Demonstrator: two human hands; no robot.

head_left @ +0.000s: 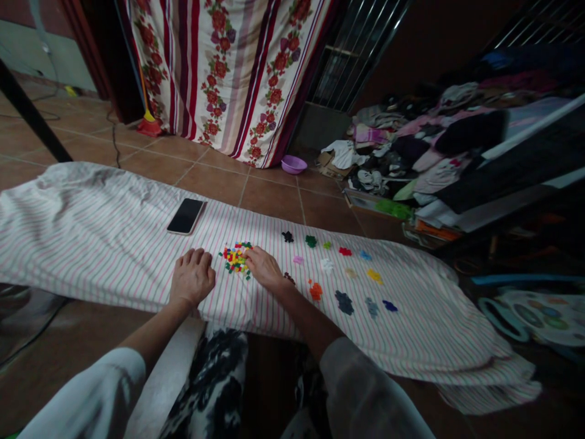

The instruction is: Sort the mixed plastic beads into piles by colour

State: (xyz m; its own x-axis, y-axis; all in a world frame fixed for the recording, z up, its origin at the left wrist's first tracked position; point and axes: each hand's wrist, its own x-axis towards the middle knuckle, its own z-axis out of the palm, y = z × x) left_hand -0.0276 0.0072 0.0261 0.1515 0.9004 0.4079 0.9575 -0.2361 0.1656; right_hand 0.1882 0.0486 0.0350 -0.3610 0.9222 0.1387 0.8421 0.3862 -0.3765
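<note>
A mixed pile of small coloured pieces (235,259), like tiny bricks in red, yellow, green and white, lies on the striped cloth. My right hand (264,267) reaches into the pile's right side, fingers drawn together; whatever is between the fingertips is hidden. Just left of the pile, my left hand (194,275) rests palm down on the cloth, its fingers laid out and holding nothing. To the right are small single-colour heaps, among them black (287,236), dark green (311,241), red (345,251), white (326,264), orange (315,291), dark grey (344,302) and yellow (375,276).
The striped cloth (114,244) covers a long narrow surface. A phone (186,216) lies beyond my left hand. Past the far edge are a floral curtain (228,79), a purple basin (294,164) and a red broom (149,125). Heaped clothes (425,140) fill the back right.
</note>
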